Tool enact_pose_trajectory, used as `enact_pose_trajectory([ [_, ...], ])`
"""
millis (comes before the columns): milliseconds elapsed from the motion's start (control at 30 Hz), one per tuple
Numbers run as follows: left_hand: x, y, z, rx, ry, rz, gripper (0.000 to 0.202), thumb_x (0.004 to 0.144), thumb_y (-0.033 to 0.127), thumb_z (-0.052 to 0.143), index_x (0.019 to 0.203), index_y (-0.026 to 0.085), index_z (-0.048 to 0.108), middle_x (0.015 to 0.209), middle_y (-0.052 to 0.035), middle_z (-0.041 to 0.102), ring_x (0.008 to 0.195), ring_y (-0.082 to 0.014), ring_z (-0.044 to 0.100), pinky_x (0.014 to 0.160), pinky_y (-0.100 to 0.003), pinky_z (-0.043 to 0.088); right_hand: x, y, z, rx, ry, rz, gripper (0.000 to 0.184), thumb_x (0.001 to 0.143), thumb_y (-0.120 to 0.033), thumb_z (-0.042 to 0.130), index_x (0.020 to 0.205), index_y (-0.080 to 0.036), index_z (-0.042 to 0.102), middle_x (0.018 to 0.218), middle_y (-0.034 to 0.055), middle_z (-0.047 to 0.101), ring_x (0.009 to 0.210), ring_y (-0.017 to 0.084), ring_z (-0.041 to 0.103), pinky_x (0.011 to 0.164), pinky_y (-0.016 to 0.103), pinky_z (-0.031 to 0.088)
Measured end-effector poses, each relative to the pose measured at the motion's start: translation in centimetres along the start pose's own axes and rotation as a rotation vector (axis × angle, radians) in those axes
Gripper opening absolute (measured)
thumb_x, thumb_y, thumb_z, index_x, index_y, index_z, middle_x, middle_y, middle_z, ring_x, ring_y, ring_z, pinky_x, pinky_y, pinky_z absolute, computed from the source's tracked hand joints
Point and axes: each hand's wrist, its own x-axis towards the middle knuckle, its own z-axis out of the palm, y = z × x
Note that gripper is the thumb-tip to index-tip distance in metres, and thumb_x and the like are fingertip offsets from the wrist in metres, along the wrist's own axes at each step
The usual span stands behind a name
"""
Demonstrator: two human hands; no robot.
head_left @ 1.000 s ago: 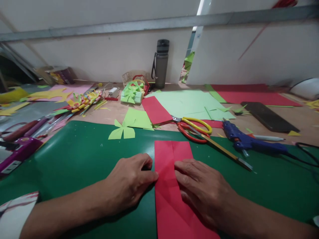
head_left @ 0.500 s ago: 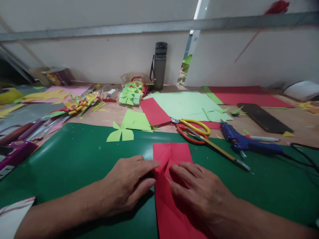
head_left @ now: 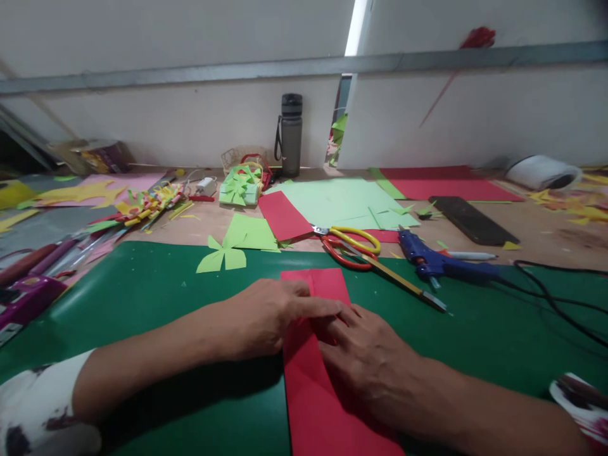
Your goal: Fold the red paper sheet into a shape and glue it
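A long sheet of red paper (head_left: 308, 392) lies lengthwise in front of me on the green mat (head_left: 199, 405), with a fold running along its middle. My left hand (head_left: 285, 313) reaches over from the left edge, its forefinger stretched across the fold to the fingers of the other hand; its thumb is hidden. From the right, my right hand (head_left: 365, 348) grips the sheet, fingers bent at the fold. Both sets of fingertips meet there and partly cover each other. Beyond the sheet are scissors (head_left: 351, 244) with red and yellow handles and a wooden-handled tool (head_left: 399, 278).
A blue glue gun (head_left: 437, 263) with a black cord lies at the right, near a dark phone (head_left: 472, 220). Green paper cutouts (head_left: 222, 255), pale green sheets (head_left: 327, 196) and a grey bottle (head_left: 291, 136) stand or lie farther back. A purple object (head_left: 28, 301) is at left.
My left hand has moved right, over the fold, and its forefinger now reaches the right hand. The raised crease between the hands is now covered. The view has shifted slightly right.
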Motion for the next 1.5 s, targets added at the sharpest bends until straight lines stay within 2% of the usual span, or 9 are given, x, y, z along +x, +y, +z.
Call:
enact_pose_trajectory([
  [100, 0.2, -0.1, -0.1, -0.017, -0.021, -0.020, 0.047, 0.080, -0.003, 0.043, 0.116, 0.023, 0.059, 0.089, -0.0030, 0.058, 0.077, -0.0140, 0.057, 0.068, -0.021, 0.042, -0.4, 0.2, -0.7, 0.007, 0.017, -0.065, 0.014, 0.085, -0.011, 0.046, 0.090, -0.015, 0.059, 0.099, 0.0121, 0.057, 0.090, 0.024, 0.048, 0.076, 0.039, 0.042],
  [167, 0.0, -0.2, -0.1, 0.023, -0.044, -0.028, 0.049, 0.079, -0.004, 0.042, 0.115, 0.024, 0.061, 0.092, -0.0034, 0.058, 0.081, -0.0148, 0.057, 0.070, -0.021, 0.043, -0.7, 0.3, -1.6, 0.042, 0.017, -0.106, 0.017, 0.088, -0.011, 0.041, 0.090, -0.014, 0.058, 0.097, 0.0114, 0.057, 0.088, 0.023, 0.048, 0.076, 0.037, 0.041],
  [333, -0.3, 0.1, -0.1, 0.170, -0.111, 0.004, 0.066, 0.080, 0.001, 0.049, 0.134, 0.039, 0.041, 0.095, -0.0017, 0.054, 0.077, -0.0167, 0.055, 0.065, -0.025, 0.041, -1.2, 0.2, -3.3, 0.091, -0.023, -0.138, 0.017, 0.091, -0.013, 0.040, 0.087, -0.017, 0.055, 0.090, 0.0076, 0.057, 0.078, 0.019, 0.047, 0.067, 0.032, 0.038],
  [500, 0.2, 0.5, -0.4, 0.289, -0.165, -0.007, 0.056, 0.076, 0.000, 0.049, 0.118, 0.036, 0.056, 0.095, -0.0024, 0.053, 0.077, -0.0176, 0.054, 0.060, -0.026, 0.036, -0.8, -0.1, -3.7, -0.023, -0.139, -0.178, 0.006, 0.088, -0.015, 0.050, 0.088, -0.020, 0.053, 0.089, 0.0065, 0.058, 0.076, 0.020, 0.048, 0.062, 0.033, 0.035],
  [733, -0.1, -0.2, 0.2, 0.216, -0.054, 0.031, 0.038, 0.076, -0.002, 0.047, 0.097, 0.026, 0.062, 0.090, -0.0012, 0.049, 0.075, -0.0148, 0.049, 0.059, -0.025, 0.032, -0.5, -0.1, -4.2, -0.071, -0.191, -0.196, 0.007, 0.087, -0.012, 0.050, 0.090, -0.018, 0.052, 0.086, 0.0070, 0.058, 0.072, 0.019, 0.047, 0.055, 0.030, 0.032],
  [933, -0.1, -0.7, 0.4, 0.168, -0.001, 0.046, 0.036, 0.077, -0.002, 0.045, 0.095, 0.024, 0.063, 0.087, -0.0006, 0.048, 0.071, -0.0127, 0.046, 0.059, -0.023, 0.031, -0.5, 0.0, -4.1, -0.098, -0.157, -0.203, 0.006, 0.089, -0.012, 0.049, 0.087, -0.017, 0.051, 0.083, 0.0055, 0.056, 0.070, 0.018, 0.044, 0.050, 0.028, 0.026],
  [1167, -0.1, -1.0, 0.5, 0.069, 0.014, 0.063, 0.035, 0.074, -0.004, 0.044, 0.092, 0.018, 0.064, 0.085, -0.0022, 0.049, 0.072, -0.0119, 0.049, 0.063, -0.020, 0.037, 0.1, 0.1, -4.7, -0.069, -0.217, -0.171, 0.006, 0.088, -0.012, 0.050, 0.086, -0.017, 0.052, 0.088, 0.0055, 0.055, 0.073, 0.018, 0.044, 0.050, 0.030, 0.027],
  [1367, -0.2, -1.0, 0.6, 0.062, 0.024, 0.060, 0.039, 0.075, -0.005, 0.046, 0.097, 0.021, 0.066, 0.087, -0.0024, 0.053, 0.074, -0.0123, 0.052, 0.064, -0.020, 0.037, -0.1, 0.3, -5.4, 0.128, -0.274, -0.115, 0.006, 0.087, -0.014, 0.053, 0.086, -0.019, 0.054, 0.091, 0.0030, 0.053, 0.077, 0.016, 0.046, 0.058, 0.029, 0.032],
  [1500, -0.1, -1.0, 0.6, 0.049, 0.009, 0.042, 0.041, 0.075, -0.004, 0.046, 0.101, 0.021, 0.066, 0.089, -0.0028, 0.056, 0.076, -0.0128, 0.054, 0.066, -0.021, 0.039, -0.1, -0.3, -5.7, 0.225, -0.297, -0.141, 0.008, 0.084, -0.012, 0.056, 0.081, -0.019, 0.056, 0.092, 0.0022, 0.053, 0.079, 0.015, 0.047, 0.060, 0.027, 0.033],
])
